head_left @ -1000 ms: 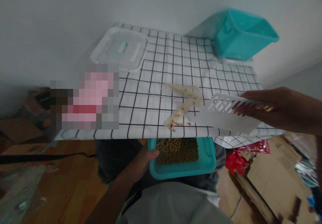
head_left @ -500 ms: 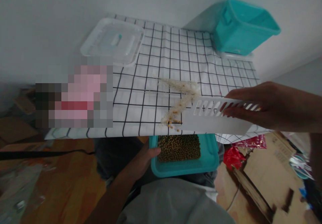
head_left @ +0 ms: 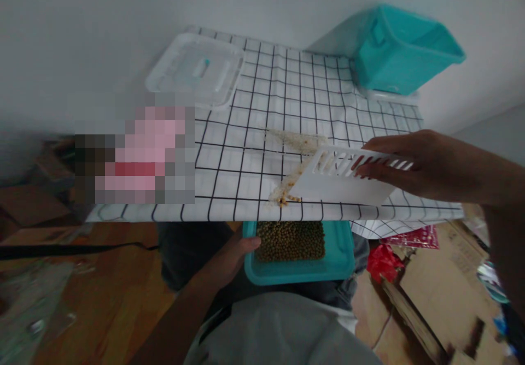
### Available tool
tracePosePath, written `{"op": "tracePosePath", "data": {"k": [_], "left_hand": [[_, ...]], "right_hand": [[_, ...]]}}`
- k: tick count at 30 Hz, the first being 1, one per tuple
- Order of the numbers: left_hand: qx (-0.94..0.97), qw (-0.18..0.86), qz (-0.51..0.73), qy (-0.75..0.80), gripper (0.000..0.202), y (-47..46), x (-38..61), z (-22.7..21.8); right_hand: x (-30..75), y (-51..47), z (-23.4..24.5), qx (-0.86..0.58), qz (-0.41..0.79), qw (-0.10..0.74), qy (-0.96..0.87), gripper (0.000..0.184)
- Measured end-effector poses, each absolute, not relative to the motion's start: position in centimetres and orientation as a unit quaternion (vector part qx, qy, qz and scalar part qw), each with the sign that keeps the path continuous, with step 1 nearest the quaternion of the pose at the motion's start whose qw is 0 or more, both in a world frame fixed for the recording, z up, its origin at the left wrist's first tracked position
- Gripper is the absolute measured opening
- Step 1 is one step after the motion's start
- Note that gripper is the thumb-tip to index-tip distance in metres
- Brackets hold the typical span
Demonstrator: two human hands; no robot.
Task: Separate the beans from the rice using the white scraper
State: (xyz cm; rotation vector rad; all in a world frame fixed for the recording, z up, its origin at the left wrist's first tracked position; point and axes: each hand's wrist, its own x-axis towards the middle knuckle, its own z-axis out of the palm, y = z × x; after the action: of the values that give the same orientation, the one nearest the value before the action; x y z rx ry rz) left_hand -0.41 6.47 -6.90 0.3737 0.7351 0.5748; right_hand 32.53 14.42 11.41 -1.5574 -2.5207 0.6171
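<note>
My right hand is closed on a white slotted plastic board, fingers near the slots. The board's slanted left edge lies against a trail of pale crumbs on the checked tablecloth. A few tan grains sit by that edge, close to the table's front. Below the front edge, my left hand grips the left rim of a teal tub, thumb over the rim. Many round tan-brown grains fill the tub's left part. The tub's far side is hidden under the table edge.
A teal bin stands at the back right against the wall. A clear plastic lid lies at the back left. A blurred-out pink item is at the left. Cardboard and a red bag lie on the floor.
The white board has moved left and a little away from the front edge, covering part of the crumb trail. My left hand and the tub have stayed nearly in place. The view shifted slightly.
</note>
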Motion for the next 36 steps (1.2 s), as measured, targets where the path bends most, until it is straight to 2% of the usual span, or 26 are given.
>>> {"op": "tracePosePath", "data": {"k": [10, 22, 29, 36], "left_hand": [[0.16, 0.88, 0.283, 0.346, 0.055, 6.9, -0.2, -6.6], [0.152, 0.884, 0.278, 0.344, 0.05, 6.7, -0.1, -7.1], [0.157, 0.883, 0.268, 0.352, 0.036, 6.8, 0.0, -6.7], [0.15, 0.882, 0.271, 0.354, 0.05, 6.8, 0.0, -6.7]], "right_hand": [[30.9, 14.0, 12.0, -0.49, 0.252, -0.011, -0.834, 0.024], [32.2, 13.4, 12.3, -0.526, 0.209, -0.02, -0.824, 0.021], [32.6, 13.5, 12.4, -0.547, 0.174, -0.013, -0.819, 0.026], [32.7, 13.4, 11.9, -0.518, 0.224, -0.019, -0.825, 0.023]]}}
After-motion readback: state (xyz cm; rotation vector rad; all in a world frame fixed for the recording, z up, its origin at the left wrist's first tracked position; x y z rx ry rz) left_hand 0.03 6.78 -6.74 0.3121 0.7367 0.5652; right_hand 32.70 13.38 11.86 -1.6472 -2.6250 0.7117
